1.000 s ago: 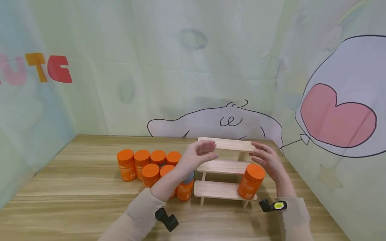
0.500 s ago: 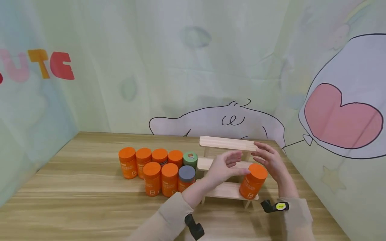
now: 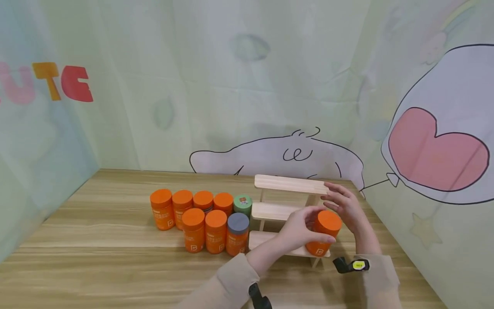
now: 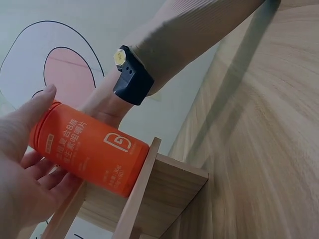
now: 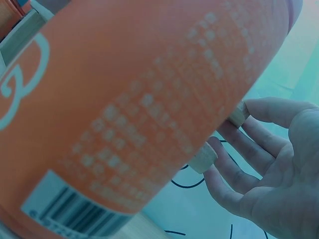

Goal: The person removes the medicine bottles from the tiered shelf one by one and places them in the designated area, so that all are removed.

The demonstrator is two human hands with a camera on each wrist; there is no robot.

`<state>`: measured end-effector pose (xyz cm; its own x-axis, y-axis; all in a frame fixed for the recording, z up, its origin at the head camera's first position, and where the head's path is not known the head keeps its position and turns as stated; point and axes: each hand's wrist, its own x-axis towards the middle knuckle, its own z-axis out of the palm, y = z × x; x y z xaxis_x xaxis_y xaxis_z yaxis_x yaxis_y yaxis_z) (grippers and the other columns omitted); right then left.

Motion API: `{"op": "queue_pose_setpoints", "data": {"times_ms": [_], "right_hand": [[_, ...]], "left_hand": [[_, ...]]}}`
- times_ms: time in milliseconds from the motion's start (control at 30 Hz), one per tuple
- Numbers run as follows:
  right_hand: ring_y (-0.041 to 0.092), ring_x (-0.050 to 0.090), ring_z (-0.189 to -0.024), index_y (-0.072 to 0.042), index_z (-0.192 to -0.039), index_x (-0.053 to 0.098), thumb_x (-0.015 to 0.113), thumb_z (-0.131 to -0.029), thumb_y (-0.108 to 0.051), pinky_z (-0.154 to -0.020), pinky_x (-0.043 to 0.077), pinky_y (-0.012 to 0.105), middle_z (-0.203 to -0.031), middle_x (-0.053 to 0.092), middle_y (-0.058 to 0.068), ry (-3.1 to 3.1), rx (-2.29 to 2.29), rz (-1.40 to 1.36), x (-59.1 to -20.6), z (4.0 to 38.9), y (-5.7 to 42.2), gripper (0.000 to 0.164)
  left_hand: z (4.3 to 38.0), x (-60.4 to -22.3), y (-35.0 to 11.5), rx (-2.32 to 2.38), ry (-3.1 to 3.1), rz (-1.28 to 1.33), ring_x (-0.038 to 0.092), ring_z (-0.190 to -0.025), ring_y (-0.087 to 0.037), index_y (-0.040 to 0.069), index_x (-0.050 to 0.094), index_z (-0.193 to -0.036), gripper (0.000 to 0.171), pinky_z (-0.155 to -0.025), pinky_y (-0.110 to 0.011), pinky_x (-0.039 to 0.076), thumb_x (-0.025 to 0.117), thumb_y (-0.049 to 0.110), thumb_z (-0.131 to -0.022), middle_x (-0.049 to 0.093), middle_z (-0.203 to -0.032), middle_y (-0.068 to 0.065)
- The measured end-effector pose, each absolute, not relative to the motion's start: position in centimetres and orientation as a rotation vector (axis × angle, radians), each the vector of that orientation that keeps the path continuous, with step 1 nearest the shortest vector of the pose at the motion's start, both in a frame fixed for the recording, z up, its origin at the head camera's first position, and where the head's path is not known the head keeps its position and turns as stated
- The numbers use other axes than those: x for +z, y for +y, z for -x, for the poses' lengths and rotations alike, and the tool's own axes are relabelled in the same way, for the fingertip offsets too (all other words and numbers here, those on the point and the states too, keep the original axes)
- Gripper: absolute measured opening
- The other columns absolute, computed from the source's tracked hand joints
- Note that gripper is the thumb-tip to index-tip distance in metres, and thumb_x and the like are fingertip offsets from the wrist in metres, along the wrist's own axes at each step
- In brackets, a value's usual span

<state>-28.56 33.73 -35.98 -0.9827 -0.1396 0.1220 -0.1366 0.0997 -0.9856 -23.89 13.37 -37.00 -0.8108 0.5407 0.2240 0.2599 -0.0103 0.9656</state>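
An orange jar with an orange lid and white print stands upright at the right end of the lowest shelf of a small wooden three-tier rack. My left hand grips it from the left, thumb across the front near the lid and fingers behind. The left wrist view shows the jar with its base at the shelf edge and the thumb along the lid. My right hand is behind and right of the jar, fingertips touching the end of the top shelf. In the right wrist view that shelf end shows between the fingers.
Left of the rack, several orange jars stand in two rows on the wood-grain table. One has a grey lid; a green-lidded jar stands behind it. A printed curtain encloses the back and sides.
My left hand has moved right, from over the rack's left side to the orange jar, and now grips it. The right hand has stayed at the shelf end.
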Motion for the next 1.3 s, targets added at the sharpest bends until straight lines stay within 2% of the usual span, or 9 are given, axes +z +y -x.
{"op": "queue_pose_setpoints", "data": {"times_ms": [167, 433, 733, 967, 1300], "right_hand": [[0.005, 0.061, -0.101, -0.017, -0.133, 0.053, 0.047, -0.103, -0.022, -0.09, 0.052, 0.017, -0.113, 0.059, -0.017, 2.326, -2.088, 0.294, -35.9, 28.6, 33.7, 0.031], [0.007, 0.061, -0.102, -0.013, -0.135, 0.051, 0.047, -0.103, -0.021, -0.089, 0.052, 0.017, -0.112, 0.059, -0.017, 2.331, -2.081, 0.295, -36.0, 28.6, 33.5, 0.034], [0.007, 0.061, -0.102, -0.008, -0.137, 0.049, 0.048, -0.103, -0.022, -0.089, 0.052, 0.017, -0.112, 0.059, -0.017, 2.333, -2.093, 0.282, -35.9, 28.6, 33.3, 0.036], [0.005, 0.061, -0.1, -0.009, -0.137, 0.049, 0.048, -0.103, -0.022, -0.088, 0.052, 0.017, -0.112, 0.059, -0.017, 2.339, -2.088, 0.273, -36.0, 28.6, 33.5, 0.037], [0.004, 0.062, -0.097, -0.018, -0.126, 0.056, 0.049, -0.102, -0.019, -0.086, 0.053, 0.017, -0.109, 0.06, -0.017, 2.331, -2.126, 0.277, -36.1, 28.7, 33.5, 0.025]], "left_hand": [[23.9, -37.2, 13.6, 1.885, 2.116, -0.851, 0.061, -0.097, 0.002, 0.014, 0.06, -0.131, 0.059, -0.086, -0.016, 0.05, 0.084, 0.015, -0.077, 0.067, -0.116, 0.005], [23.7, -37.2, 13.6, 1.892, 2.179, -0.819, 0.059, -0.09, 0.004, 0.012, 0.063, -0.126, 0.055, -0.083, -0.016, 0.05, 0.085, 0.015, -0.075, 0.067, -0.11, 0.005], [23.6, -36.9, 12.1, 1.93, 2.126, -0.729, 0.064, -0.098, -0.004, 0.013, 0.063, -0.127, 0.052, -0.089, -0.023, 0.053, 0.082, 0.019, -0.079, 0.07, -0.115, 0.002], [23.4, -35.8, 10.1, 1.971, 2.08, -0.745, 0.066, -0.099, -0.011, 0.011, 0.063, -0.127, 0.05, -0.09, -0.027, 0.054, 0.081, 0.016, -0.081, 0.07, -0.117, -0.002], [23.4, -33.5, 5.6, 1.998, 2.113, -0.808, 0.066, -0.099, -0.017, 0.01, 0.062, -0.129, 0.05, -0.087, -0.032, 0.056, 0.079, 0.017, -0.082, 0.069, -0.119, -0.008]]}}
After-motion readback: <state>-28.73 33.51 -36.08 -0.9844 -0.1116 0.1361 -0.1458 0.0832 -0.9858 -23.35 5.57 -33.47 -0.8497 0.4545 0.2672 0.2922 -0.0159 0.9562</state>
